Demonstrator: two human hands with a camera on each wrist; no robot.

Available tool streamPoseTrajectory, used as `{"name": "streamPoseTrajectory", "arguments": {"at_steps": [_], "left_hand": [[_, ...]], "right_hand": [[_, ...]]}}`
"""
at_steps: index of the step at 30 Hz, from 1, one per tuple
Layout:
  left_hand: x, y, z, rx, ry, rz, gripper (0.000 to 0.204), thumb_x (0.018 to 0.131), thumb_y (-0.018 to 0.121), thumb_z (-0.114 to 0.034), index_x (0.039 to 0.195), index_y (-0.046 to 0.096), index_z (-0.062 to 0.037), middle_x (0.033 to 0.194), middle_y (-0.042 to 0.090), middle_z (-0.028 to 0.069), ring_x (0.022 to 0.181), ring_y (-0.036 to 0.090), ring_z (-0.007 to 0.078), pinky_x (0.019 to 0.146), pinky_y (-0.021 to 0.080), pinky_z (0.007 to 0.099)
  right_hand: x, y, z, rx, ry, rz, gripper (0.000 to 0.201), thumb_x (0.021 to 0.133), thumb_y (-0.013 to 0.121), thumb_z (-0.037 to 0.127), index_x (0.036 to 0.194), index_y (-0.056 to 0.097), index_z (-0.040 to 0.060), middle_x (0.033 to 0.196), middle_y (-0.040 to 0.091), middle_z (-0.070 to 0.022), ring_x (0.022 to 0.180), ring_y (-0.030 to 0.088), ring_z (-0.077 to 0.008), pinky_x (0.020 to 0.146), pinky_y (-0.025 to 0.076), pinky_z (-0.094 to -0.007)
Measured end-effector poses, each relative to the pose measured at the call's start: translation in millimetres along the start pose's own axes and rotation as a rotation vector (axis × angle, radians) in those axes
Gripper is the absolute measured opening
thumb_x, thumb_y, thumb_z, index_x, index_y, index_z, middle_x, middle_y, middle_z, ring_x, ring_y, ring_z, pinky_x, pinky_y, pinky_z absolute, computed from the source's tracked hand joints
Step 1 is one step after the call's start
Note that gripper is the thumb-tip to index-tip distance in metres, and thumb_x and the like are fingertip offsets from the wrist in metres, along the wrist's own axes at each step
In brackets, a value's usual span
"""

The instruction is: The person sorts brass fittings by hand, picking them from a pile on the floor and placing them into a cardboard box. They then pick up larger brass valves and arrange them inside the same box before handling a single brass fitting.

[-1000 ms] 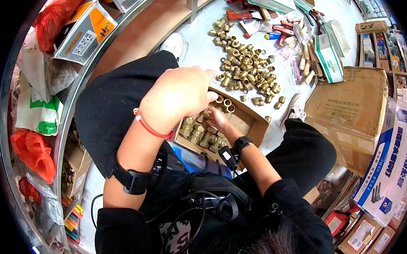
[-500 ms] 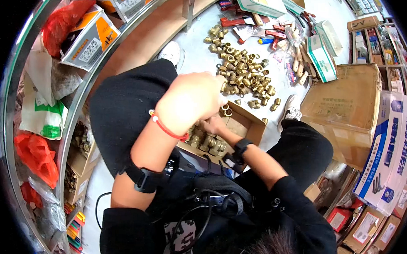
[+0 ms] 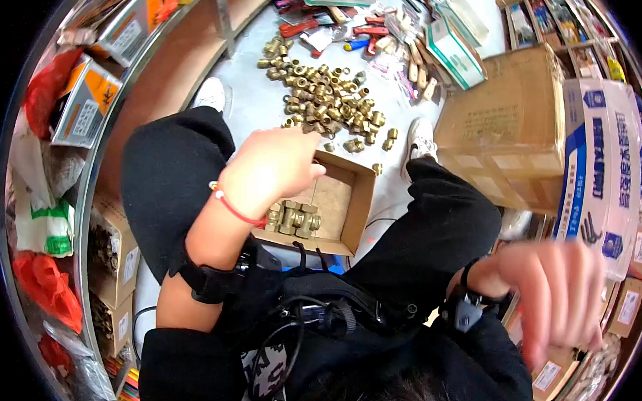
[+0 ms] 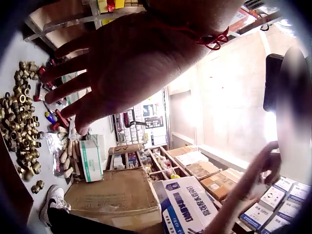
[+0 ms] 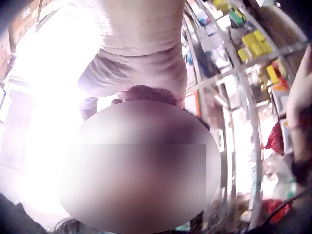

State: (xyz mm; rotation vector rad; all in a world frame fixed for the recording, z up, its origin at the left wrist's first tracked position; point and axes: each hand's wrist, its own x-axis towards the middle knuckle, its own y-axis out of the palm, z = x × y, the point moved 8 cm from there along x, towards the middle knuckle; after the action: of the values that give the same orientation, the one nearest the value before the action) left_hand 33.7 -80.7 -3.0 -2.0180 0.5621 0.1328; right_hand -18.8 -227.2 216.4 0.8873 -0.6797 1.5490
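Several brass fittings (image 3: 294,219) stand packed along the near left corner of the small cardboard box (image 3: 350,194) on the floor. Your left hand (image 3: 268,171) hovers over them, fingers (image 4: 63,87) spread and empty. Expect dense, hard, slippery metal; pinch each across its hex flats. Your right hand (image 3: 554,282), raised far right, looks open but blurred.

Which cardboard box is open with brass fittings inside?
The small cardboard box between the person's knees, under the left hand: open top, brass fittings at its near end. The large brown carton to its right is closed.
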Motion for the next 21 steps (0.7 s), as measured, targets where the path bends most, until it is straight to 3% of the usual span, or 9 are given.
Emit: {"name": "streamPoseTrajectory", "arguments": {"at_steps": [7, 12, 15, 21], "left_hand": [[17, 5, -13, -0.010, 0.028, 0.086, 0.040, 0.077, 0.055, -0.023, 0.109, 0.049, -0.0009, 0.100, 0.054, 0.0195, 0.094, 0.051, 0.0328, 0.083, 0.040, 0.0362], [21, 9, -16, 0.004, 0.000, 0.133, 0.041, 0.077, 0.054, -0.023, 0.110, 0.048, -0.0004, 0.100, 0.054, 0.0201, 0.094, 0.051, 0.0328, 0.083, 0.040, 0.0366], [25, 8, -17, -0.008, 0.077, 0.042, 0.037, 0.077, 0.053, -0.026, 0.105, 0.052, -0.0025, 0.097, 0.056, 0.0190, 0.093, 0.053, 0.0311, 0.079, 0.042, 0.0374], [23, 9, -20, 0.023, 0.027, 0.122, 0.041, 0.078, 0.054, -0.023, 0.111, 0.047, 0.0004, 0.100, 0.054, 0.0218, 0.095, 0.050, 0.0337, 0.084, 0.039, 0.0363]], "right_hand": [[-6, 57, 27, -0.432, -0.161, -0.243, 0.039, 0.082, 0.051, 0.032, 0.049, 0.043, 0.0145, 0.049, 0.041, -0.0011, 0.045, 0.039, -0.0153, 0.055, 0.041, -0.0308], [-16, 71, 37, -0.547, -0.228, -0.344, 0.038, 0.082, 0.051, 0.033, 0.049, 0.043, 0.0141, 0.049, 0.041, -0.0014, 0.046, 0.039, -0.0156, 0.055, 0.041, -0.0311], [-22, 78, 42, -0.591, -0.234, -0.381, 0.038, 0.082, 0.050, 0.033, 0.049, 0.043, 0.0139, 0.050, 0.041, -0.0016, 0.047, 0.040, -0.0158, 0.056, 0.041, -0.0313], [-30, 90, 52, -0.653, -0.247, -0.443, 0.038, 0.081, 0.050, 0.034, 0.049, 0.044, 0.0134, 0.050, 0.042, -0.0020, 0.048, 0.040, -0.0162, 0.056, 0.041, -0.0316]]}}
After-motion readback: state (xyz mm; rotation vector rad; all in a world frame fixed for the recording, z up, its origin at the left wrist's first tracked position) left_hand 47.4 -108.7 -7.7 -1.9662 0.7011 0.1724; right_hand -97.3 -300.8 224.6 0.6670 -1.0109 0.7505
